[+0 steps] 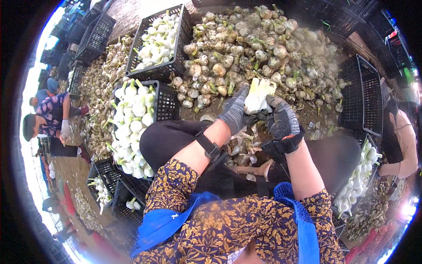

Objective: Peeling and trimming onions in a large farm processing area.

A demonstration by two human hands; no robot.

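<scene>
Above the garlic heap's near edge, a bunch of several cleaned white garlic bulbs (258, 97) with trimmed pale-green stems is held between my gloved hands. My left hand (234, 111) closes on the bunch from the left, its fingers partly hidden. From the right, my right hand (283, 119) grips it with fingers curled and the thumb near the stems. Both gloves are grey and soiled. Loose garlic skins (243, 147) lie on the ground below, between my legs. Just beyond my hands spreads a large heap of dirty, unpeeled garlic (246, 53).
A black crate (169, 102) heaped with white garlic stands by my left knee; another filled crate (183, 39) is behind it. At right stands a black crate (362, 94), with more white garlic (358, 180) nearer me. Co-workers sit at left (50, 110) and right (402, 141).
</scene>
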